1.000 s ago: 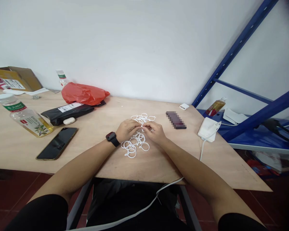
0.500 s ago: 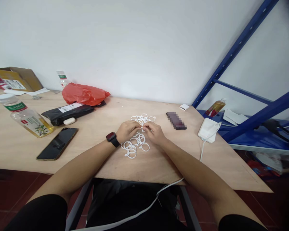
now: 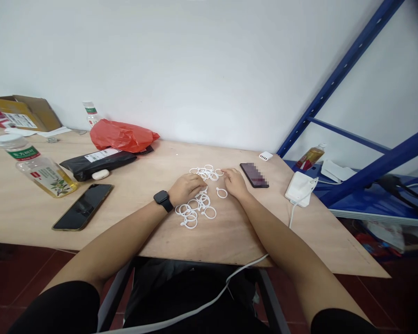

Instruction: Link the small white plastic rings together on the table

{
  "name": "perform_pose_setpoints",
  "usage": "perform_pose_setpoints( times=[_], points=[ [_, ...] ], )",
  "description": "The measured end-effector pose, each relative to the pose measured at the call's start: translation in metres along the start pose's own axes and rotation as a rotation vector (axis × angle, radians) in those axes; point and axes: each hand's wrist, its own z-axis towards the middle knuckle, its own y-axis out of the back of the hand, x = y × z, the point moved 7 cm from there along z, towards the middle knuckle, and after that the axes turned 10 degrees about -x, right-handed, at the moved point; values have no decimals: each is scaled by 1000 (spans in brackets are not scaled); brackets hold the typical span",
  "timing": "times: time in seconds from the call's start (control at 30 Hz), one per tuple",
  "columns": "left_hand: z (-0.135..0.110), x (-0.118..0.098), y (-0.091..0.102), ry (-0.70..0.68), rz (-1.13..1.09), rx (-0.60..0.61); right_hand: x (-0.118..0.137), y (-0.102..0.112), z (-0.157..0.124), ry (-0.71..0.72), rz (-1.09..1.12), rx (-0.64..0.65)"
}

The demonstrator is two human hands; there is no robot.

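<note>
My left hand (image 3: 187,189) is closed, thumb and fingertips together, between the two clusters of white rings. White shows right at its fingertips, but whether it grips a ring there I cannot make out. With fingers stretched forward, my right hand (image 3: 236,182) touches or nearly touches the right edge of the far cluster of white rings (image 3: 205,173). A single white ring (image 3: 222,193) with a small knob lies between the hands. The near cluster of white rings (image 3: 191,212), several of them overlapping, is spread below my left hand.
To the left lie a phone (image 3: 83,207), a tilted drink bottle (image 3: 42,171), a white earbud case (image 3: 101,174), a black parcel (image 3: 97,162) and a red bag (image 3: 121,136). Rightward are a dark phone (image 3: 253,175), a white charger (image 3: 301,188) with cable, and a blue rack (image 3: 334,88).
My right hand has parted from my left and moved right to the far cluster. A single ring now lies on the table between them. My left hand has hardly moved.
</note>
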Motion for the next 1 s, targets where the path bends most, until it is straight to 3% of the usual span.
perform_pose_setpoints(
  times=[0.13, 0.27, 0.57, 0.67, 0.77, 0.87, 1.0],
  points=[
    [1, -1, 1, 7, 13, -11, -22, -14, -2, -127, -186, 144],
    [0, 2, 1, 16, 10, -10, -22, -19, -5, -141, -237, 223],
    [-2, 6, -1, 39, 17, 8, -11, 0, -2, -144, -172, 64],
    [-2, 10, 4, 104, 18, -56, 7, 11, 0, -36, -11, -72],
    [-3, 16, 8, 231, 15, -116, 41, 21, -5, 191, 134, -152],
    [-5, 21, 11, 325, 2, -160, 75, 22, -17, 390, 189, -102],
    [-5, 22, 9, 349, -49, -132, 100, 23, -29, 508, 242, -93]
  ],
)
